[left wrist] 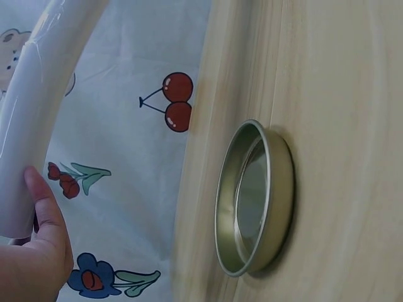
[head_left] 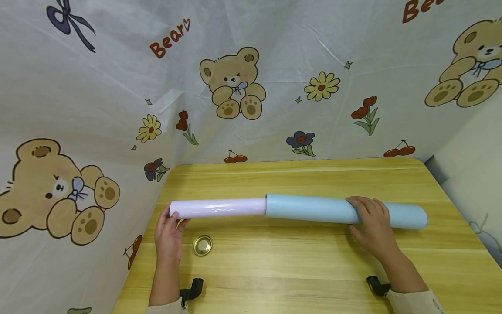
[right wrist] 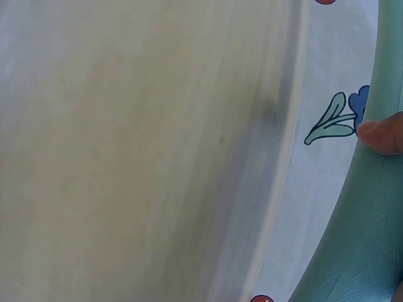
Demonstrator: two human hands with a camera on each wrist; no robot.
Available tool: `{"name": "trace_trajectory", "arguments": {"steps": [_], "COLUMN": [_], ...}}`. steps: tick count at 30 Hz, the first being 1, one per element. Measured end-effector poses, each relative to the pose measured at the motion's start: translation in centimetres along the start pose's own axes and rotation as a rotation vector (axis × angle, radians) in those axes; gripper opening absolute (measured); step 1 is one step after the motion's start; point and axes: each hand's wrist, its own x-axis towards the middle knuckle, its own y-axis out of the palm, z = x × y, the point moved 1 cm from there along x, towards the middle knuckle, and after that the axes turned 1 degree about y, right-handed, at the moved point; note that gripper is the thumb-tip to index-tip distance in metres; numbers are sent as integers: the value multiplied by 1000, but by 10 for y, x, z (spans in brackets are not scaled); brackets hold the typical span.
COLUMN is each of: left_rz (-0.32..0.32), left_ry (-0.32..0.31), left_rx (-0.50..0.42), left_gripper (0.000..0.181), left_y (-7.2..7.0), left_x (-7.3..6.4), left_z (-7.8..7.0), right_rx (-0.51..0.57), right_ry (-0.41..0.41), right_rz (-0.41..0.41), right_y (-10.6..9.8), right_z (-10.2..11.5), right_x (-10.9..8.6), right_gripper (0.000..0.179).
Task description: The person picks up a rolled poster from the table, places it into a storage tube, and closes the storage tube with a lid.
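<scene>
A shiny pale lilac roll (head_left: 219, 208) runs into the open left end of a light blue tube (head_left: 306, 208); how far it reaches inside is hidden. My left hand (head_left: 169, 233) grips the roll's free left end, thumb on the near side, as the left wrist view also shows with the roll (left wrist: 31, 113). Toward the tube's right part, my right hand (head_left: 372, 222) holds it from above, fingers over the top and thumb at the near side. In the right wrist view only a thumb (right wrist: 381, 135) shows against the tube (right wrist: 359, 233). Both pieces are held nearly level above the table.
A round gold metal lid (head_left: 202, 245), hollow side up, lies on the wooden table (head_left: 282, 270) just right of my left hand. A white cloth (head_left: 282, 43) printed with bears and flowers hangs behind and at the left. Black camera mounts (head_left: 192, 290) sit at both wrists.
</scene>
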Motion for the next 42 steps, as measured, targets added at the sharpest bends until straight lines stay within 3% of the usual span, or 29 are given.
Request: {"name": "trace_trajectory", "arguments": {"steps": [21, 42], "left_rz": [18, 33], "left_ry": [32, 16], "left_rx": [-2, 23], "left_gripper": [43, 44], "left_y": [3, 6], "left_x": [-2, -4], "left_z": [-2, 1], "right_rx": [1, 0], "right_ry": [-11, -6], "right_rz": [4, 13], "right_y": [2, 7], "right_z": [1, 4], "right_x": [0, 0], "right_gripper": [94, 96]}}
